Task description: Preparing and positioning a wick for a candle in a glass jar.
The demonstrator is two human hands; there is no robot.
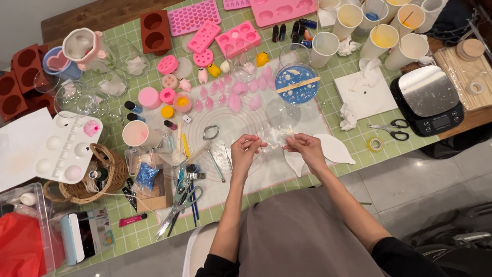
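**Both hands pinch a crinkled clear film over the mat**

Right now the left hand (246,151) and the right hand (306,149) are raised just above the translucent work mat (230,123) at the near middle of the bench (338,72). Each has its fingertips pressed together on one end of a small piece of clear plastic film (277,136), stretched between them.

The film looks very light, limp and crinkly, probably slippery and easy to tear, so a pinch at the edges or corners, as both hands have it, seems the surest hold; the middle would simply crumple.

Open room is tight. At twelve o'clock from the hands lie small pink cast pieces (236,92) and a blue dish (297,83) with a wooden stick across it. At nine o'clock, metal tools and scissors (177,208) crowd the mat. At three o'clock a white leaf-shaped piece (335,149) sits just beside the right hand, with a black scale (429,100) farther out. The bench's near edge runs just under the wrists, at six o'clock
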